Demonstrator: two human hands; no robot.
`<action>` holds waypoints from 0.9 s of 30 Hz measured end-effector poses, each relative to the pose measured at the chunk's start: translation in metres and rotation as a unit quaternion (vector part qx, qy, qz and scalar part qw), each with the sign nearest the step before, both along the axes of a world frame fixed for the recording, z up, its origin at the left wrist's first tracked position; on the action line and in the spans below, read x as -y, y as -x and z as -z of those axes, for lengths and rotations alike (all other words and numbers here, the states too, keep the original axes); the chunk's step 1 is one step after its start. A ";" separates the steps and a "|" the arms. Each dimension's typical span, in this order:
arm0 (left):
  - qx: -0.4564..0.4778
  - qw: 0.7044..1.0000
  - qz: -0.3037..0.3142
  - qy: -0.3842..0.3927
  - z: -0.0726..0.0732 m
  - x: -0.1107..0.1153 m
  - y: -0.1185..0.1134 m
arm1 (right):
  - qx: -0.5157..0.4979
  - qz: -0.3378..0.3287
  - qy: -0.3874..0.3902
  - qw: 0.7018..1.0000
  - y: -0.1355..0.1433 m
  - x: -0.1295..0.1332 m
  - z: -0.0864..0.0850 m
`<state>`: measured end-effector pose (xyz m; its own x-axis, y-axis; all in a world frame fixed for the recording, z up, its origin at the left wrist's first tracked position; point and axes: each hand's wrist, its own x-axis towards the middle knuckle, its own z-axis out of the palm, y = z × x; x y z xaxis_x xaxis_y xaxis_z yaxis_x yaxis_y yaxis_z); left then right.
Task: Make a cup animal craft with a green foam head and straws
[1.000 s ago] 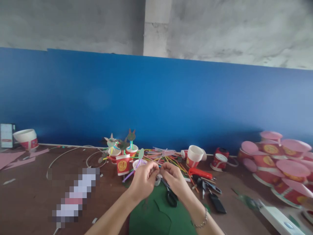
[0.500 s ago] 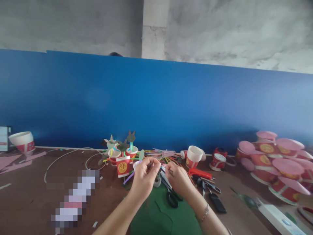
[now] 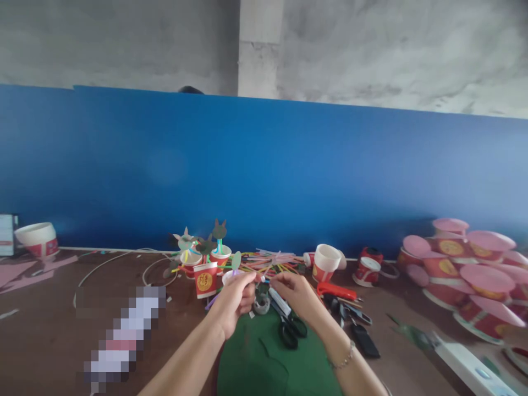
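Observation:
In the head view my left hand [image 3: 236,300] is closed in a pinch, with a small white piece [image 3: 263,279], perhaps tape or paper, at its fingertips. My right hand [image 3: 293,291] faces it a short gap away, thumb and fingers drawn together; whatever they may hold is too small to make out. Below and between the hands lie a roll of tape [image 3: 261,304] and black-handled scissors [image 3: 288,333], partly over a green mat [image 3: 251,363]. Just behind my left hand is a pale green oval on a stick [image 3: 236,260].
Paper cups with cat-like cutouts [image 3: 205,279] stand left of centre. Coloured sticks [image 3: 276,257] lie behind the hands. Right are a white-red cup [image 3: 327,263], a red-handled tool [image 3: 337,290], keys [image 3: 363,340] and stacked cups with pink discs [image 3: 487,278]. A pixelated strip [image 3: 127,335] lies left.
My left hand has turned, its fingers now pointing right with the white piece showing at the tips. My right hand has loosened from a tighter curl and moved slightly, uncovering more of the tape roll.

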<state>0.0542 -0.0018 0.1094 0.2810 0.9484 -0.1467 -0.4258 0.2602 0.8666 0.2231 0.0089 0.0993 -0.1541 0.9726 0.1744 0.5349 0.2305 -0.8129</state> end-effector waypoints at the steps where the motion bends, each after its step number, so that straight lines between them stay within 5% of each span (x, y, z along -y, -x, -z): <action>1: -0.001 1.000 -0.001 0.004 0.001 0.000 0.000 | -0.069 -0.026 0.011 0.997 0.005 0.004 -0.005; 4: 0.002 1.000 0.002 0.002 0.004 -0.001 -0.002 | -0.177 -0.019 0.018 0.984 0.017 0.011 -0.012; 9: -0.019 1.000 0.007 0.002 0.008 0.001 -0.006 | -0.214 0.010 0.024 0.976 0.019 0.011 -0.008; 18: -0.048 0.999 0.004 -0.025 0.015 -0.002 -0.008 | -0.161 0.016 -0.038 0.986 0.020 0.015 -0.010; 23: -0.111 0.988 -0.072 -0.081 0.007 0.004 -0.011 | -0.090 0.044 -0.134 0.986 0.023 0.022 -0.013; 27: -0.070 0.992 -0.084 -0.056 0.002 0.005 -0.009 | -0.106 0.031 -0.181 0.977 0.026 0.029 -0.016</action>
